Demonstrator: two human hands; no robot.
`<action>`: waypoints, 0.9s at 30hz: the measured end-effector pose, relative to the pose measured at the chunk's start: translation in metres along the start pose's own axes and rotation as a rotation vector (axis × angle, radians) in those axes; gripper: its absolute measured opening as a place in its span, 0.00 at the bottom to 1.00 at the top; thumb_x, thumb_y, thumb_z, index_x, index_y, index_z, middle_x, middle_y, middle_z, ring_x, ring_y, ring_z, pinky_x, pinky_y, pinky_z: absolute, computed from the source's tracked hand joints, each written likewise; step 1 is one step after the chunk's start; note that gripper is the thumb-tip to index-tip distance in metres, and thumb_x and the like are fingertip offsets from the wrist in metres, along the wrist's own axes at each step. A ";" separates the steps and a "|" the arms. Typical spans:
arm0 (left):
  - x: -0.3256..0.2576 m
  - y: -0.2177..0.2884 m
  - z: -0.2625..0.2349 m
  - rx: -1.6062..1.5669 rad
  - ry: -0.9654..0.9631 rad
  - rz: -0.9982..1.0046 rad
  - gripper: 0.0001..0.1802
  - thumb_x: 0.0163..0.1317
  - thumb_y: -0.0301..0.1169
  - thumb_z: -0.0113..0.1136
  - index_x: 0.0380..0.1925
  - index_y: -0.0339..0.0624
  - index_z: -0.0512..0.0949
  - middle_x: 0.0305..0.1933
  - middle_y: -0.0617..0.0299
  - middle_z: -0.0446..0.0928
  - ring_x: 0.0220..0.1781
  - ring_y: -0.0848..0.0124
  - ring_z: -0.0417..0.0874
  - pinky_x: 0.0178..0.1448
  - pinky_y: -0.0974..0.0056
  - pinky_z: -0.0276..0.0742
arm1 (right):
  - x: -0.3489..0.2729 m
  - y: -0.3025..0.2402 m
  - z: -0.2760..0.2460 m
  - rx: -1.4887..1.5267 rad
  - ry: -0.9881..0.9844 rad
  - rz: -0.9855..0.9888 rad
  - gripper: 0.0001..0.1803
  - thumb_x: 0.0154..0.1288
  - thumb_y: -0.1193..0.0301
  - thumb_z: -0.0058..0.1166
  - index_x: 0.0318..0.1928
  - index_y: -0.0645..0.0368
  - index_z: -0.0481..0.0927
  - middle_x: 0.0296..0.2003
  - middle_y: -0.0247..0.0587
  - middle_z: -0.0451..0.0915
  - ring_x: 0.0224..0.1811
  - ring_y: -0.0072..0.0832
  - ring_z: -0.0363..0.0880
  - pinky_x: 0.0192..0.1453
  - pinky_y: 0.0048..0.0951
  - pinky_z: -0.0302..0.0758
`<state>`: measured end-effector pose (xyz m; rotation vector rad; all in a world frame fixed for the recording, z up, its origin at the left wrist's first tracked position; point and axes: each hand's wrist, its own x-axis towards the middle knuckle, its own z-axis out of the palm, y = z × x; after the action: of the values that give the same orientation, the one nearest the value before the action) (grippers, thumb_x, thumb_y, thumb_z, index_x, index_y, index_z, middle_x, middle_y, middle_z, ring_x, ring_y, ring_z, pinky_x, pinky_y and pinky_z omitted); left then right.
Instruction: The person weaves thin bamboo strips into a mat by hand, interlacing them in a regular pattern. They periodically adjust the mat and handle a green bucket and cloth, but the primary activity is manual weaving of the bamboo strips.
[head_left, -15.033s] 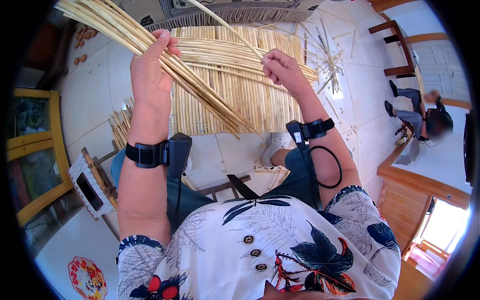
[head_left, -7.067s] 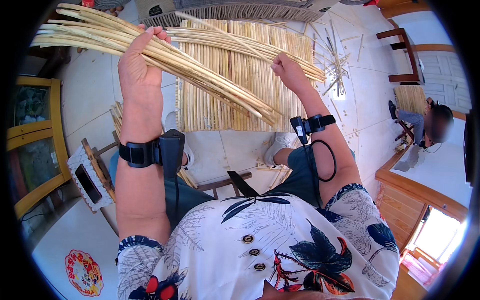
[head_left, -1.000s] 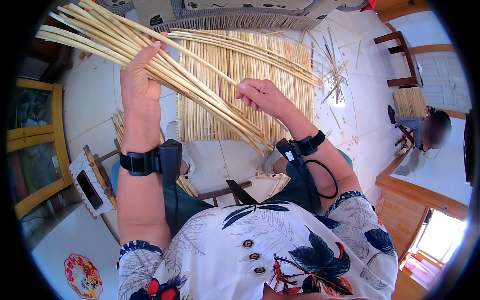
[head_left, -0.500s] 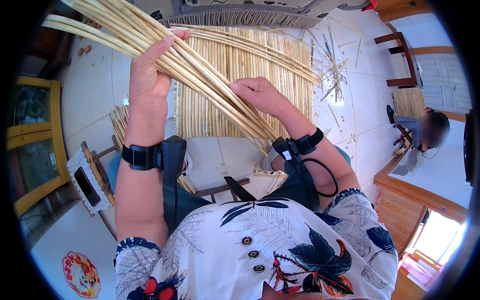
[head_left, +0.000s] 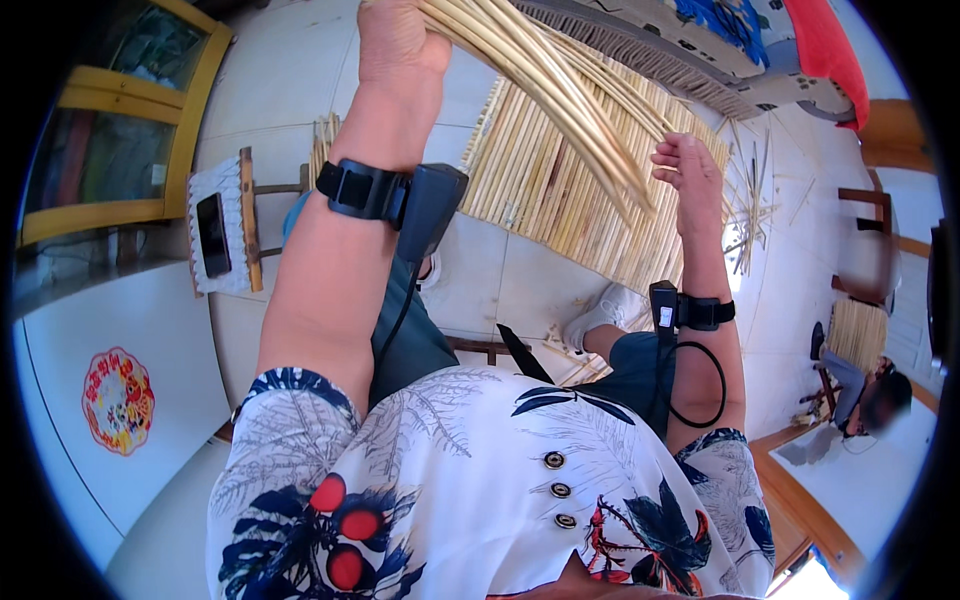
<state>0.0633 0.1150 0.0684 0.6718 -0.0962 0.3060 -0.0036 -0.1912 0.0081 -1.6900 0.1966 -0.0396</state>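
My left hand (head_left: 405,42) is closed around a bundle of long pale peeled sticks (head_left: 535,65) at the top of the view. The bundle's free ends, smeared by motion, hang slantwise over a mat of side-by-side sticks (head_left: 535,170). My right hand (head_left: 692,180) is apart from the bundle, over the mat's right part. Its fingers are loosely bent and slightly apart, beside the ends of a few loose sticks (head_left: 625,97) that lie across the mat. Whether the fingertips touch those ends is hard to see.
Thin stick scraps (head_left: 755,205) litter the tiled floor at right. A fringed sofa cover (head_left: 690,75) borders the mat's far side. At left stands a small seat with a phone (head_left: 212,235) on it. Another person (head_left: 845,385) sits at far right near a smaller mat (head_left: 855,335).
My right hand has left the bundle and moved right to the loose sticks' ends. My left hand has moved up and away with the bundle. The whole view has turned.
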 end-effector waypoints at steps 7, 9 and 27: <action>0.008 0.070 -0.015 0.029 0.019 0.378 0.11 0.47 0.18 0.57 0.34 0.28 0.73 0.33 0.52 0.75 0.38 0.61 0.79 0.47 0.61 0.77 | -0.002 -0.004 -0.015 0.010 -0.005 -0.010 0.19 0.67 0.59 0.39 0.42 0.64 0.72 0.29 0.37 0.75 0.29 0.21 0.75 0.32 0.21 0.73; 0.007 0.088 -0.016 0.049 0.072 0.401 0.10 0.47 0.18 0.59 0.32 0.28 0.74 0.32 0.52 0.76 0.38 0.62 0.79 0.46 0.63 0.77 | -0.008 -0.004 -0.022 -0.013 -0.009 -0.013 0.19 0.67 0.59 0.39 0.42 0.64 0.72 0.29 0.37 0.74 0.29 0.21 0.74 0.32 0.20 0.73; 0.006 0.158 -0.104 0.752 0.042 0.289 0.10 0.45 0.17 0.56 0.31 0.34 0.74 0.23 0.55 0.74 0.22 0.65 0.77 0.25 0.64 0.76 | -0.002 0.026 -0.015 -0.145 -0.149 0.108 0.19 0.66 0.58 0.41 0.42 0.63 0.72 0.27 0.36 0.74 0.26 0.19 0.73 0.29 0.18 0.70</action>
<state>0.0189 0.2990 0.0826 1.4010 -0.0347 0.6470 -0.0105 -0.2083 -0.0153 -1.8160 0.1817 0.1848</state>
